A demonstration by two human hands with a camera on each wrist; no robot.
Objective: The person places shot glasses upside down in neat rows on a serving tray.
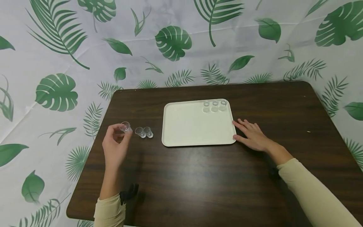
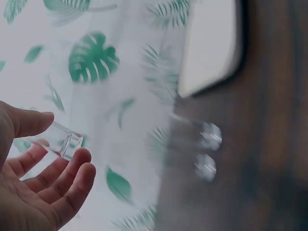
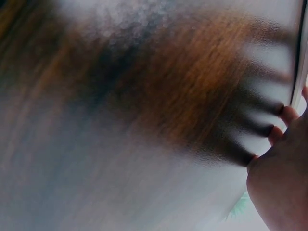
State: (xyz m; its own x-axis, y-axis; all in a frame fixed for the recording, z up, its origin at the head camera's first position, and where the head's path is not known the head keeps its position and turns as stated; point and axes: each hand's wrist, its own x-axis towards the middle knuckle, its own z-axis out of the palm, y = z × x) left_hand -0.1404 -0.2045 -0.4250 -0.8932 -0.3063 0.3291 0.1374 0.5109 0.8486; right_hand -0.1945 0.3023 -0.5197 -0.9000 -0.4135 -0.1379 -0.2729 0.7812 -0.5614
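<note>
Between the thumb and fingers of my left hand [image 1: 117,143] a small clear shot glass [image 1: 125,126] is pinched, raised over the left part of the table. The left wrist view shows the same shot glass [image 2: 70,142] tilted, its thick base outward. Just right of that hand, two more shot glasses [image 1: 144,132] stand side by side on the table. Three shot glasses [image 1: 215,106] sit in a row on the white tray [image 1: 195,126], at its far right corner. My right hand [image 1: 252,135] lies with fingers spread, fingertips at the tray's right edge.
The dark wooden table [image 1: 198,183] extends around the tray on all sides. Behind and beside it hangs a white cloth [image 1: 193,69] printed with green leaves. A dark band [image 1: 129,193] is on the left wrist.
</note>
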